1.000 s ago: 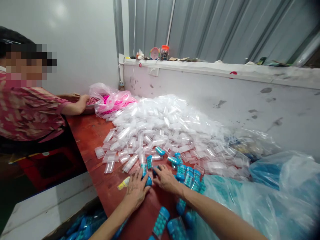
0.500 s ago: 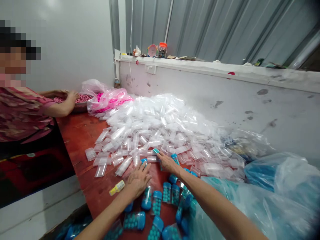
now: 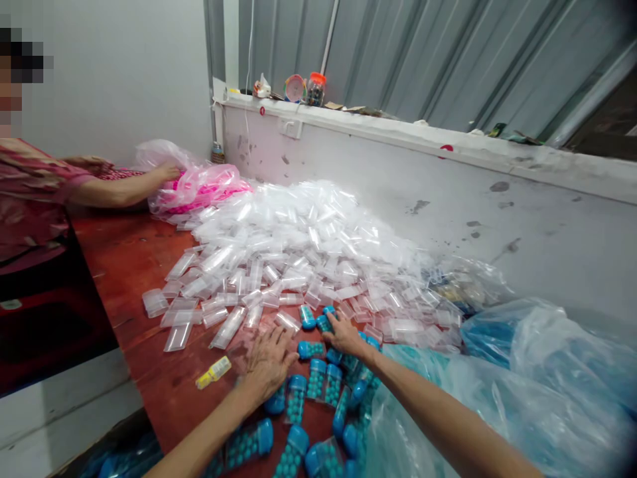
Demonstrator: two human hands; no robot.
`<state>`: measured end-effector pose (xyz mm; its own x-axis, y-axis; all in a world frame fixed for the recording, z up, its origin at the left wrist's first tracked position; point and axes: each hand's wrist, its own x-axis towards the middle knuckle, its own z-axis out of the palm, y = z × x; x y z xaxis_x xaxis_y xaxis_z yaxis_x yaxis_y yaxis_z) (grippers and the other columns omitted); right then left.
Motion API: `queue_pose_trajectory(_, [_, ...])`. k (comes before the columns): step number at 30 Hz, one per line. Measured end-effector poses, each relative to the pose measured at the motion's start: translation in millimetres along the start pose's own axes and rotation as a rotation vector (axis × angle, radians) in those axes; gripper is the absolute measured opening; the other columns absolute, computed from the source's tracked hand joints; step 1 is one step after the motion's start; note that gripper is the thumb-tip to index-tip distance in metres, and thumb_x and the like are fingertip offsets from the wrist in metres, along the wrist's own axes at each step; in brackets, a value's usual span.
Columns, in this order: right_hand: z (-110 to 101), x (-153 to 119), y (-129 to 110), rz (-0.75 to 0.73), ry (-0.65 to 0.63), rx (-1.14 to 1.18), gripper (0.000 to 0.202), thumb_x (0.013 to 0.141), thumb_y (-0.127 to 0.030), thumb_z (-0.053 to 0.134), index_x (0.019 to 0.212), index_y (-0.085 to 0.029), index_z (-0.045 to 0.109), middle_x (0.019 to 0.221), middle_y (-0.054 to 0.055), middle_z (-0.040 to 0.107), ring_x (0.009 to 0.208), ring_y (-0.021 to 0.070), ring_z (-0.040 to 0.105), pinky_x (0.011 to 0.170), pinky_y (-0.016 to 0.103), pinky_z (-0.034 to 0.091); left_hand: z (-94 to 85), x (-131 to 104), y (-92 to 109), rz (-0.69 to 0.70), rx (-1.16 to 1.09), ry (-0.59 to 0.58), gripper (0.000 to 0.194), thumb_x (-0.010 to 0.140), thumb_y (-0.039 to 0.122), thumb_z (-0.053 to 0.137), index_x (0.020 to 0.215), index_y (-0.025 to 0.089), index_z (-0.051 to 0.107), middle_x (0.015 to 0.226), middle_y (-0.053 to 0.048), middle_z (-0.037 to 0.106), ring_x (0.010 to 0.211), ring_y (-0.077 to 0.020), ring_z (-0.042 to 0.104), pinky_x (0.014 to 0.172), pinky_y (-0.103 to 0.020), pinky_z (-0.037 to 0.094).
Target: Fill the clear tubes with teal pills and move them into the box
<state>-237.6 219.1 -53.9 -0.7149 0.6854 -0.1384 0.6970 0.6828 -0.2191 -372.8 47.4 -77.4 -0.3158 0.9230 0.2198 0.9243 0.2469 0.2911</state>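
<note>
My left hand [image 3: 271,358] lies palm down over the red table with its fingers spread and nothing visible in them. To its right, my right hand [image 3: 347,337] has its thumb and fingers around a small clear bottle with a blue cap [image 3: 323,324]. Just left of that hand lies another blue-capped bottle [image 3: 307,317], and a third one [image 3: 311,350] rests on its side between my hands. Several more bottles filled with teal balls [image 3: 296,399] lie below and around my wrists.
A big heap of clear empty plastic containers [image 3: 298,232] covers the back of the red table [image 3: 119,265]. A yellow-labelled tube [image 3: 213,372] lies at left. Translucent bags [image 3: 438,405] fill the right side. A co-worker's hand [image 3: 169,171] is at a pink bag [image 3: 213,189].
My right hand has drawn back slightly towards me, among the blue-capped bottles. My left hand has shifted a little left in view. The co-worker's hand has moved from the bowl to the pink bag.
</note>
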Motion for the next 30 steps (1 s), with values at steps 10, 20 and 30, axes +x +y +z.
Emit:
queue_pose_trajectory(10, [8.8, -56.4, -37.4, -0.193, -0.189, 0.234, 0.050, 0.078, -0.031, 0.049, 0.126, -0.020, 0.041, 0.130, 0.013, 0.040, 0.117, 0.0256, 0.040, 0.091, 0.037, 0.037, 4.7, -48.8, -11.9, -0.002, 0.073, -0.107, 0.038, 0.084, 0.040, 0.040, 0.118, 0.030, 0.053, 0.122, -0.006, 0.054, 0.121, -0.0317, 0.036, 0.097, -0.054, 0.027])
queue_pose_trajectory(20, [-2.0, -67.6, 39.3, 0.127, -0.227, -0.116, 0.053, 0.080, -0.041, 0.051, 0.124, -0.014, 0.039, 0.117, 0.018, 0.048, 0.097, 0.0251, 0.054, 0.079, 0.032, 0.039, -8.5, -95.4, 77.0, 0.283, -0.205, -0.277, 0.061, 0.076, 0.059, 0.043, 0.129, 0.031, 0.038, 0.138, -0.008, 0.035, 0.128, -0.0336, 0.025, 0.100, -0.056, 0.022])
queue_pose_trajectory(30, [43.9, -95.7, -5.9, 0.021, -0.169, -0.187, 0.045, 0.087, -0.018, 0.029, 0.131, -0.011, 0.030, 0.130, 0.023, 0.034, 0.107, 0.0314, 0.048, 0.081, 0.041, 0.039, -19.5, -162.6, 111.0, 0.363, -0.187, -0.318, 0.054, 0.083, 0.049, 0.036, 0.128, 0.020, 0.036, 0.130, -0.017, 0.039, 0.124, -0.0387, 0.028, 0.094, -0.059, 0.027])
